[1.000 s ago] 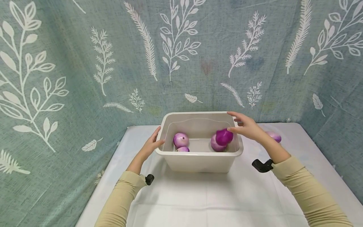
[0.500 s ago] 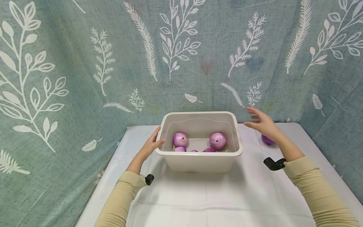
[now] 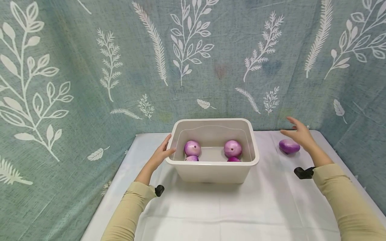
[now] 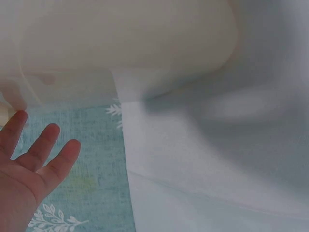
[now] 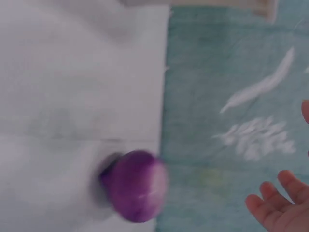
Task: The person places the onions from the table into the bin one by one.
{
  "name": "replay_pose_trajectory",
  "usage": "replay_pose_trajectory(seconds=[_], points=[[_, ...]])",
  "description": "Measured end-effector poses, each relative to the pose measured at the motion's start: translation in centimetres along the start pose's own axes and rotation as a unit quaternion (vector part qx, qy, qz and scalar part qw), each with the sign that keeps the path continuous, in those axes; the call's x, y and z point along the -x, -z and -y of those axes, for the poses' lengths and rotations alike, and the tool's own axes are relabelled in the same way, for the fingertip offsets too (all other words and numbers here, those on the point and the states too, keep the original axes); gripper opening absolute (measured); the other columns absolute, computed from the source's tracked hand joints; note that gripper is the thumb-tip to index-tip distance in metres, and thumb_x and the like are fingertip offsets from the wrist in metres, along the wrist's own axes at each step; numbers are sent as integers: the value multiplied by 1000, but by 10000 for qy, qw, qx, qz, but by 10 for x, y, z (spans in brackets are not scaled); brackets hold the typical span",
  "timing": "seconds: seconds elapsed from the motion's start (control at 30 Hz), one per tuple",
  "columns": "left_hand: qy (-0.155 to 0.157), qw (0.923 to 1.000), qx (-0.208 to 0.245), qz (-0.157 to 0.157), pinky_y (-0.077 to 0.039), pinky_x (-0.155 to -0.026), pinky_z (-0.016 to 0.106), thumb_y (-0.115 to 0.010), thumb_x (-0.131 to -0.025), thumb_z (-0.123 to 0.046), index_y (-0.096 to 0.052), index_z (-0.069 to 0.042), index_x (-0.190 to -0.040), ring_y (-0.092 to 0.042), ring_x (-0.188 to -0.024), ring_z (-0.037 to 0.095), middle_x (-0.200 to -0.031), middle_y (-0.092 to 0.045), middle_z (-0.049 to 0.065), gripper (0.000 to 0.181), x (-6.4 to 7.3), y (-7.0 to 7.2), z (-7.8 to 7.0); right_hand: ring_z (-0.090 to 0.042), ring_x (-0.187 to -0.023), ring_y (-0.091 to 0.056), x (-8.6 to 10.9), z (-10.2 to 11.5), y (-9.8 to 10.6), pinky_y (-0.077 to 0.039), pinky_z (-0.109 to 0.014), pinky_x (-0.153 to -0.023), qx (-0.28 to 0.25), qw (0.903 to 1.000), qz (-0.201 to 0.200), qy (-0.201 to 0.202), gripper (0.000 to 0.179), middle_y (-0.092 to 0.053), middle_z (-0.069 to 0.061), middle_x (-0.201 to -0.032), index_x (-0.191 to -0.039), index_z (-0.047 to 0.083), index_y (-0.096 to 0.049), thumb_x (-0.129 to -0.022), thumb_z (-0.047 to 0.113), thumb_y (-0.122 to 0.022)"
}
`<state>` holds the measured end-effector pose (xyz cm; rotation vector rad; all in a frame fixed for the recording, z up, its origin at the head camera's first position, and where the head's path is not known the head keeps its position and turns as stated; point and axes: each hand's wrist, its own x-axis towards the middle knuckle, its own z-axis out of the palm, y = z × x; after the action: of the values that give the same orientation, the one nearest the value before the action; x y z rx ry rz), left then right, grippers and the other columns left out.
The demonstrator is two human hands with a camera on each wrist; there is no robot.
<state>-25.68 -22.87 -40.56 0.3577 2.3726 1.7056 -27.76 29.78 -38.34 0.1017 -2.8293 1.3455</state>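
Observation:
A pale plastic bin point(image 3: 211, 173) stands on the table, with several purple onions inside; two round ones, a left onion point(image 3: 192, 148) and a right onion point(image 3: 233, 148), show most. The front wall partly hides others. My left hand point(image 3: 158, 156) is at the bin's left rim, its fingers extended; in the left wrist view that hand point(image 4: 36, 169) has its fingers spread beside the bin wall. Above the right side of the table hovers my right hand point(image 3: 303, 135), holding nothing. Just below and left of it lies a purple onion point(image 3: 288, 146), apart from the fingers.
A white cloth point(image 3: 220, 207) covers the table. Behind it hangs a green-blue curtain point(image 3: 217, 93) with white leaf prints, close to the table's back edge. In the right wrist view the curtain point(image 5: 207, 121) borders the cloth beside the onion.
My right hand let go of a purple onion inside the bin, then moved right, over toward the onion on the table. The left hand stayed at the bin's left rim.

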Motion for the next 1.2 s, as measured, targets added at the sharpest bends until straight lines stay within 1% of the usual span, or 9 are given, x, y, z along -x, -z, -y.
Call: replay_pose_trajectory(seconds=[0.07,0.17,0.27,0.43,0.53,0.67,0.83,1.0,1.2], points=[[50,10000,3,-4,-17,-109,51,-50,-91,-14,-3,-11,-149,-14,-138,35,-152,-9,18,74,2,-1,-3,-55,-128,-16,-2,-10,0,-23,-65,-97,23,10000,50,-69,80,-6,-30,-148,-147,3,-6,-91,37,-53],[81,9999,-66,-14,-17,-108,52,-50,-91,-16,-4,-13,-149,-12,-139,34,-153,-8,16,74,2,-1,-4,-56,-128,-12,-5,-25,-2,-21,-66,-98,86,9995,161,-240,81,-2,-31,-147,-146,0,-4,-91,37,-52],[125,9999,-103,-22,-17,-108,53,-50,-92,-17,-4,-13,-149,-11,-139,34,-153,-7,15,74,3,-1,-4,-56,-128,-9,-8,-43,-6,-19,-67,-98,239,9988,240,-364,83,-3,-34,-146,-145,-3,-5,-90,36,-55],[118,9999,-92,-9,-18,-108,52,-51,-91,-16,-4,-12,-149,-12,-139,33,-153,-8,16,74,3,-1,-5,-56,-127,-10,-14,-69,-15,-14,-66,-100,574,9979,247,-156,80,-12,-40,-140,-141,-10,-15,-85,23,-62],[115,9999,-103,-14,-19,-108,51,-51,-91,-16,-4,-13,-149,-13,-139,33,-153,-9,16,74,3,-2,-5,-58,-125,-14,-15,-79,-22,-13,-67,-99,946,9952,261,30,78,-17,-43,-135,-136,-14,-22,-81,20,-65],[99,9999,-108,-24,-19,-108,51,-50,-91,-16,-3,-12,-149,-13,-139,33,-153,-9,16,74,3,-1,-4,-63,-120,-15,-15,-88,-30,-13,-69,-96,1294,9909,370,-17,80,-14,-46,-132,-133,-16,-24,-77,22,-66],[112,9999,-84,-13,-18,-108,52,-51,-91,-17,-3,-13,-149,-13,-139,33,-153,-8,15,75,2,-1,-3,-68,-117,-13,-13,-94,-37,-15,-70,-95,1240,9908,456,-293,79,-10,-46,-134,-135,-14,-22,-79,21,-66],[120,9999,-105,-14,-19,-108,52,-51,-91,-18,-3,-13,-149,-14,-139,33,-153,-10,16,75,1,0,-2,-68,-116,-14,-11,-96,-39,-15,-70,-94,1260,9911,362,-214,75,-11,-45,-134,-132,-15,-25,-79,20,-65],[125,9999,-74,-20,-18,-108,53,-51,-91,-18,-4,-14,-149,-14,-139,33,-153,-9,15,75,2,-1,-3,-64,-115,-21,-8,-99,-40,-19,-67,-92,1455,9891,187,-89,72,-18,-43,-131,-129,-14,-30,-78,22,-65]])
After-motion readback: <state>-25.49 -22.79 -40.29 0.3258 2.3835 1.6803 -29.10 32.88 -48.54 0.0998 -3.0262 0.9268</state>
